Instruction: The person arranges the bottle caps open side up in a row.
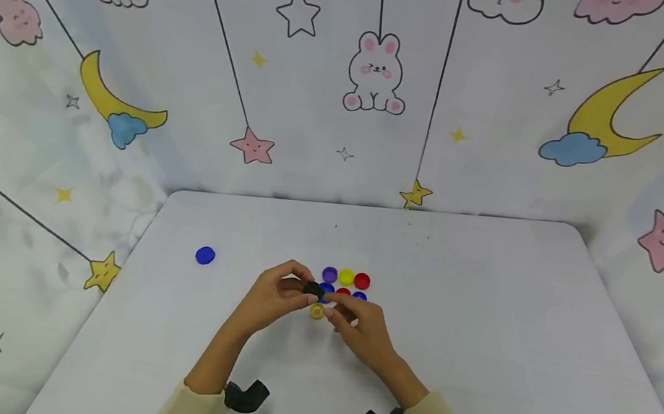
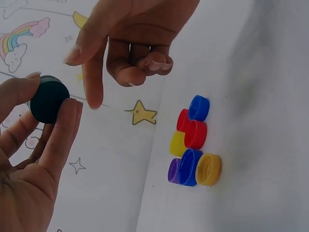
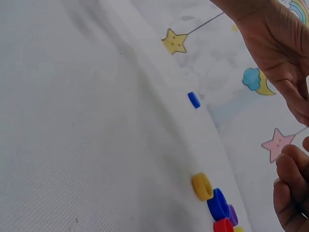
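Note:
My left hand (image 1: 272, 299) pinches a dark green bottle cap (image 2: 50, 101) between thumb and fingertips, raised above the table. Close beside the cap is my right hand (image 1: 366, 334), its index finger and thumb extended and the other fingers loosely bent, with nothing seen in its grasp. Beneath the hands, bottle caps stand in tight rows: a purple cap (image 1: 330, 275), a yellow cap (image 1: 346, 277) and a red cap (image 1: 362, 282) at the back. In front come a blue cap (image 2: 190, 167), another red cap (image 2: 195, 135), another blue cap (image 2: 199, 108) and a gold cap (image 2: 209, 169).
A lone blue cap (image 1: 205, 255) lies apart at the left of the white table (image 1: 514, 340). A cloth backdrop (image 1: 310, 101) printed with stars, moons and rabbits rises behind and at both sides. Black curved devices (image 1: 246, 396) are at both wrists.

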Demonstrator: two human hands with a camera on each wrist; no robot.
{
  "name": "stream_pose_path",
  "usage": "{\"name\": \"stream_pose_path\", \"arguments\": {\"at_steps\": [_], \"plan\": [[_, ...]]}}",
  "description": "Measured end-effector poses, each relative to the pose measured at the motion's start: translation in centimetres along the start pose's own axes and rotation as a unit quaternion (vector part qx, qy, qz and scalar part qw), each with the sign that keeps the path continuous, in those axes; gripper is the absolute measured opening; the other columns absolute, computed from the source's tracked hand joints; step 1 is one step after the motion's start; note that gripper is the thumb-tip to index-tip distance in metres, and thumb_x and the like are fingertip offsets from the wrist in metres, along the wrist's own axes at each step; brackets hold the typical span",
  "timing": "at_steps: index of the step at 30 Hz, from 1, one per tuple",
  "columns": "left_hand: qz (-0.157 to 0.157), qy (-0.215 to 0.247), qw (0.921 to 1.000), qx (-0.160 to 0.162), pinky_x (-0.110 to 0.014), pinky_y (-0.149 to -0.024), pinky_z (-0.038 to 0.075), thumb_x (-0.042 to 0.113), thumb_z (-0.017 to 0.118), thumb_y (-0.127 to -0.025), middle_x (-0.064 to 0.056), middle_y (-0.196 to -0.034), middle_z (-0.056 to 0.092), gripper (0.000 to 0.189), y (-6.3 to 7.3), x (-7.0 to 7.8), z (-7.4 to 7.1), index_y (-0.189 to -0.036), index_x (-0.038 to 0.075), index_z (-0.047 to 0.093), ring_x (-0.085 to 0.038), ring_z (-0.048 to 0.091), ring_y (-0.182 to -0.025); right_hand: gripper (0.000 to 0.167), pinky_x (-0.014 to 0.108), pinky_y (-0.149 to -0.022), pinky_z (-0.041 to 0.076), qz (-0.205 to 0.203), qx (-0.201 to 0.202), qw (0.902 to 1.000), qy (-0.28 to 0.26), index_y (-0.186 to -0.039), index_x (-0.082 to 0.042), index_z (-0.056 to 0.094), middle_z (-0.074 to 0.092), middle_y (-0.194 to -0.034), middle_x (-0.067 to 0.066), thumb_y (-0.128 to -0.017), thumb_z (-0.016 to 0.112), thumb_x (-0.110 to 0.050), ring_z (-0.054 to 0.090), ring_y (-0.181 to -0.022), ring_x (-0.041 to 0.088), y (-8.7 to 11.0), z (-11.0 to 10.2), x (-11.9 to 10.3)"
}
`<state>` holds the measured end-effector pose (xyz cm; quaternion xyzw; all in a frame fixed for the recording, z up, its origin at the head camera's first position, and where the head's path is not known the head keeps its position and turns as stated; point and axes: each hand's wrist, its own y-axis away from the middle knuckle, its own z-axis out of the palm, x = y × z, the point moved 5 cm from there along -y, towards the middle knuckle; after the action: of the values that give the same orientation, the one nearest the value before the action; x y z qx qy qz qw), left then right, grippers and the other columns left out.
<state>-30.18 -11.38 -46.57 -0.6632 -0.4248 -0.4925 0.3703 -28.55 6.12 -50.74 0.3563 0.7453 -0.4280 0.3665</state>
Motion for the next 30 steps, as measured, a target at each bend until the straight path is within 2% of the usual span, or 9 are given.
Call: {"name": "stream_pose_path", "arguments": {"at_steps": [4,7,9,13,19,21,25,27,30], "plan": [[-0.006,0.004,0.9999,-0.007,-0.026,-0.079,0.057,0.002,0.072,-0.086,-0.015,-0.109,0.06,0.026,-0.1,0.1,0.3,-0.109,0.002,0.06,-0.018,0.068,-0.093,0.023,0.027,-0.057,0.055,-0.004,0.017,0.9998,-0.014,-0.116,-0.001,0.069,0.069,-0.078,0.009,-0.093,0.065,-0.004,0.063,-0.061,0.024,0.1,-0.4,-0.4],[0.003,-0.006,0.9999,-0.008,-0.026,-0.082,0.057,0.0,0.072,-0.086,-0.016,-0.108,0.061,0.027,0.0,0.1,0.5,-0.109,0.001,0.06,-0.02,0.067,-0.093,0.022,0.027,-0.058,0.055,0.003,0.02,0.9996,-0.019,-0.113,-0.001,0.07,0.07,-0.081,0.011,-0.093,0.066,-0.008,0.063,-0.061,0.02,0.1,-0.6,-0.5],[0.019,-0.013,0.9997,-0.011,-0.027,-0.084,0.057,-0.001,0.073,-0.085,-0.016,-0.107,0.062,0.028,0.0,0.2,0.7,-0.109,0.0,0.06,-0.021,0.067,-0.093,0.021,0.026,-0.059,0.056,0.011,0.023,0.9995,-0.019,-0.111,-0.003,0.071,0.07,-0.081,0.009,-0.092,0.068,-0.011,0.063,-0.062,0.017,0.1,-0.8,-0.5],[0.069,-0.058,0.9957,-0.019,-0.03,-0.084,0.057,0.0,0.075,-0.083,-0.014,-0.103,0.062,0.026,-0.1,0.5,1.4,-0.105,0.001,0.061,-0.021,0.066,-0.09,0.021,0.026,-0.059,0.056,0.027,0.027,0.9993,-0.008,-0.109,-0.003,0.071,0.067,-0.077,0.003,-0.089,0.071,-0.012,0.061,-0.062,0.008,0.1,-1.1,-0.2],[0.133,-0.157,0.9785,-0.016,-0.029,-0.079,0.058,0.002,0.077,-0.082,-0.005,-0.096,0.059,0.02,-0.2,0.7,2.6,-0.096,0.008,0.063,-0.015,0.066,-0.086,0.025,0.023,-0.062,0.055,0.028,0.033,0.9986,0.031,-0.107,-0.002,0.072,0.066,-0.078,-0.001,-0.084,0.077,-0.01,0.058,-0.066,0.003,0.3,-1.7,0.6],[0.135,-0.177,0.9747,-0.016,-0.027,-0.079,0.058,0.002,0.077,-0.082,-0.002,-0.095,0.058,0.02,-0.3,0.5,2.9,-0.094,0.01,0.063,-0.013,0.066,-0.086,0.027,0.022,-0.062,0.055,0.022,0.038,0.9983,0.039,-0.108,-0.003,0.071,0.066,-0.079,-0.001,-0.083,0.077,-0.01,0.058,-0.067,0.004,0.3,-1.9,0.8],[0.113,-0.2,0.9727,-0.032,-0.024,-0.078,0.057,0.003,0.076,-0.083,0.001,-0.093,0.056,0.019,-0.4,-0.5,3.5,-0.089,0.012,0.062,-0.011,0.064,-0.085,0.031,0.021,-0.061,0.054,0.012,0.029,0.9988,0.038,-0.113,-0.003,0.07,0.065,-0.08,-0.001,-0.084,0.077,-0.009,0.057,-0.066,0.003,0.8,-1.8,1.5],[0.101,-0.212,0.9711,-0.042,-0.025,-0.078,0.057,0.004,0.076,-0.084,0.001,-0.093,0.056,0.017,-0.5,-0.9,3.9,-0.088,0.013,0.062,-0.011,0.063,-0.085,0.032,0.021,-0.06,0.054,0.011,0.023,0.9988,0.042,-0.115,-0.004,0.07,0.065,-0.08,-0.001,-0.084,0.077,-0.009,0.056,-0.065,0.002,1.1,-1.8,1.9],[0.106,-0.235,0.9653,-0.044,-0.03,-0.077,0.058,0.006,0.076,-0.084,0.001,-0.094,0.057,0.016,-0.7,-1.4,4.3,-0.086,0.013,0.062,-0.014,0.062,-0.087,0.033,0.021,-0.06,0.054,0.009,0.022,0.9981,0.056,-0.116,-0.005,0.069,0.065,-0.08,-0.001,-0.083,0.077,-0.008,0.056,-0.065,0.002,1.2,-1.9,2.3]]}}
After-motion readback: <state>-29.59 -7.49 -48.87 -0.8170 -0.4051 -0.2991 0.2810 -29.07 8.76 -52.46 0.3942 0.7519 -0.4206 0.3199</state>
